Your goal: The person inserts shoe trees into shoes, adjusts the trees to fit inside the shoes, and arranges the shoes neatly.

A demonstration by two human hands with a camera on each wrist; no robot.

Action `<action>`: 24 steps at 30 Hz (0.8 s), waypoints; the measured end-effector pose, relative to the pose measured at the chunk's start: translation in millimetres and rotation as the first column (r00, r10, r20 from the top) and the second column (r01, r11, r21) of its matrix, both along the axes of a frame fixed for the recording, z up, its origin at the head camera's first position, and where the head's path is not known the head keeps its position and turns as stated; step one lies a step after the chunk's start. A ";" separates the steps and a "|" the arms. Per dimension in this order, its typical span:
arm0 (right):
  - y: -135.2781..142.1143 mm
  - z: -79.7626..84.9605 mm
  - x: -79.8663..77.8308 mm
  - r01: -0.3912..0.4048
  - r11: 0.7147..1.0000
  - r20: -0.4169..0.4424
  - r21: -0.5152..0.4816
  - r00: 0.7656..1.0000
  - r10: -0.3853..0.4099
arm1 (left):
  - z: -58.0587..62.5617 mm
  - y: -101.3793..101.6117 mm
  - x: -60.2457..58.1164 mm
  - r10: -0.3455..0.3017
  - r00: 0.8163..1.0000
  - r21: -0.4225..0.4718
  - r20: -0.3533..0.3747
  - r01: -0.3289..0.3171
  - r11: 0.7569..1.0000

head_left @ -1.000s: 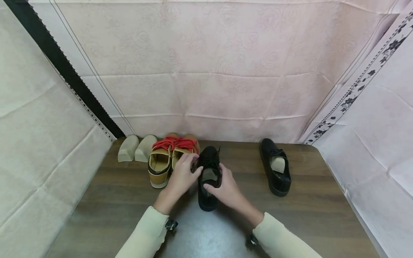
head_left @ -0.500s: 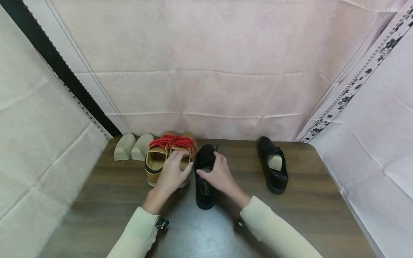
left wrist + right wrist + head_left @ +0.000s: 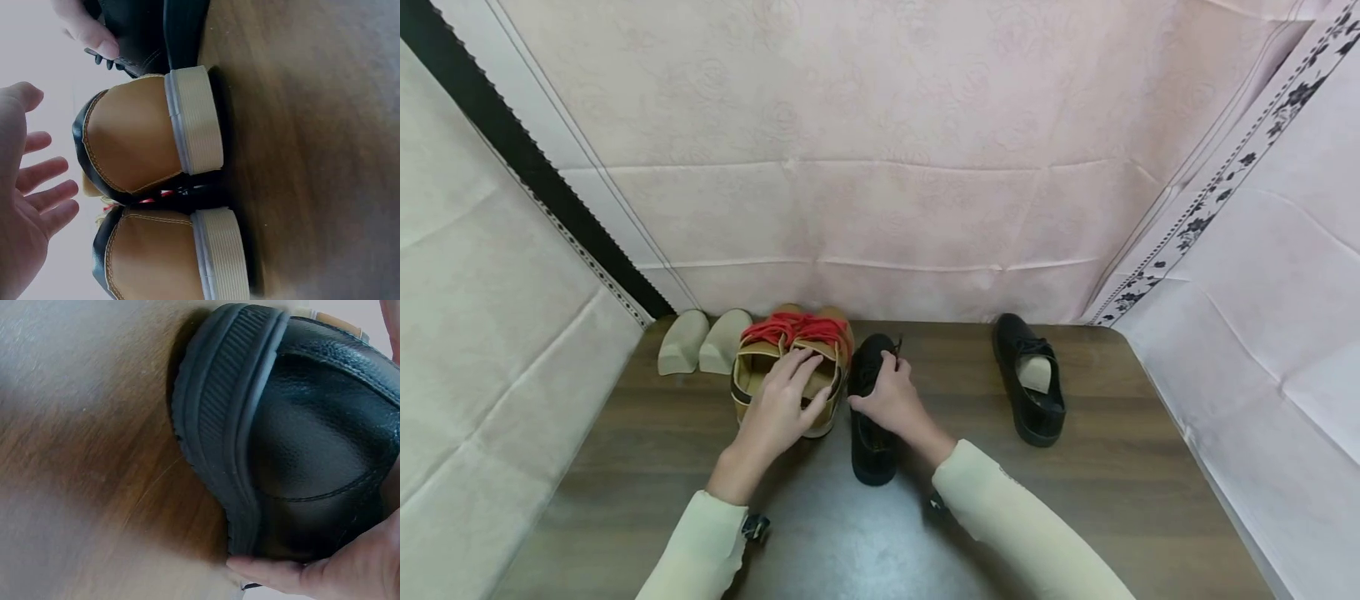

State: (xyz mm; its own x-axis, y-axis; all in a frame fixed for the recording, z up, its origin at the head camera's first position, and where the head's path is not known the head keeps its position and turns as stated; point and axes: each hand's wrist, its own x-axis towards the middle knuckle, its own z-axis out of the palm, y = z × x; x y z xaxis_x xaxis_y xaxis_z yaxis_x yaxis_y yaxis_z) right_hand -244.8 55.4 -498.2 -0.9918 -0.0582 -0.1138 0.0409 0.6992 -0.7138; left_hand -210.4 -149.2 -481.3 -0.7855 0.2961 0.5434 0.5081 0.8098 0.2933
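Note:
My right hand grips a black lace-up shoe across its middle, thumb on the left side and fingers on the right. In the right wrist view, the heel of this black shoe stands on the wooden surface, a finger along its side. My left hand hovers over the openings of two tan shoes with red laces, fingers spread and holding nothing. The left wrist view shows their tan heels side by side, with the left hand beyond their collars.
Another black shoe stands to the right, a cream insert inside it. Two similar cream pieces stand at the left. A pale patterned cloth closes off the back of the wooden surface, and cloth covers both sides.
The left hand has moved from beside the black shoe leftward to over the tan shoes. The right hand has shifted forward along the black shoe, now covering its opening.

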 end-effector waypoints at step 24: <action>47.7 11.3 -2.8 -0.028 0.994 0.013 0.102 1.000 0.027 | -15.5 30.9 13.0 -0.067 0.998 -0.022 -0.021 0.067 0.998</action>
State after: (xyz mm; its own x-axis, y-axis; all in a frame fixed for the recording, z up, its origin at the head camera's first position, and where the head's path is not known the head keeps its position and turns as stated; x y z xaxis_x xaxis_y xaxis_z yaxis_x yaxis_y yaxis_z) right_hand -247.6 103.2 -486.9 -0.9885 -0.0726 -0.1324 0.0289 0.7696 -0.6379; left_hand -197.4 -118.4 -496.8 -0.7515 0.3592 0.5533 0.5674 0.7798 0.2645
